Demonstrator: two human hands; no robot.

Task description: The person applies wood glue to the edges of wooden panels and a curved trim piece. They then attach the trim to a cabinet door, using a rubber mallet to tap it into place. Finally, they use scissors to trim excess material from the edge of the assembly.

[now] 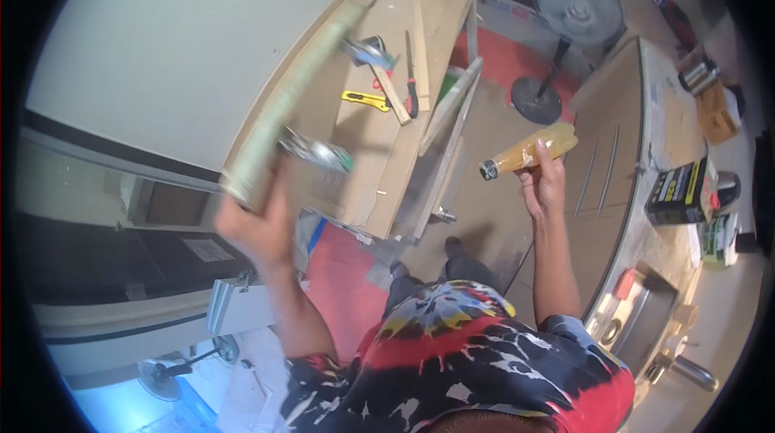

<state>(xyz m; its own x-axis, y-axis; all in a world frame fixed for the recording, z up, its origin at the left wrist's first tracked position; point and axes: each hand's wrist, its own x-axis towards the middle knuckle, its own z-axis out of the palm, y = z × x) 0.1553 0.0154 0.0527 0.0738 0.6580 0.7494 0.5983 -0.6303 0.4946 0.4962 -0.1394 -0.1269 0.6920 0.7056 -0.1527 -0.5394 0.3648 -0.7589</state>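
Note:
My left hand (260, 227), blurred by motion, is closed around the lower end of a long pale-green board (295, 98) held up at a slant. Two metal clamps, a near one (317, 150) and a far one (367, 54), appear to be fixed along its right side. Out to the right, my right hand (546, 183) grips a clear plastic bottle (529, 152) with amber liquid in it. The bottle lies tilted, its dark cap pointing left and down. A yellow utility knife (366, 100) rests on the wooden workbench (355, 183) beyond the board.
A file (412, 78) with a red and black handle and a short wooden stick (391, 96) lie on the bench. A standing fan (577, 5) is at the far right. The right-hand counter (666, 130) holds boxes and a sink (646, 312).

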